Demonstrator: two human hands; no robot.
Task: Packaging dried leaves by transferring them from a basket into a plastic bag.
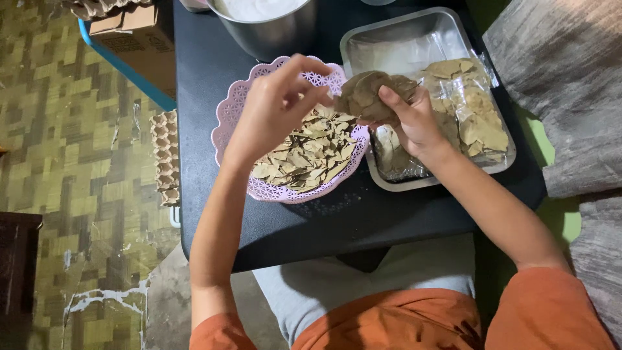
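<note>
My right hand holds a bunch of dried brown leaves above the gap between a lilac lace-edged plastic basket and a metal tray. My left hand hovers over the basket, its thumb and fingertips pinching at the edge of the held bunch. The basket holds a heap of loose dried leaves. The tray contains clear plastic packets of leaves.
Everything sits on a small black table over my lap. A steel bowl with white contents stands at the back. Egg cartons and a cardboard box lie on the patterned floor to the left; grey cushions are at right.
</note>
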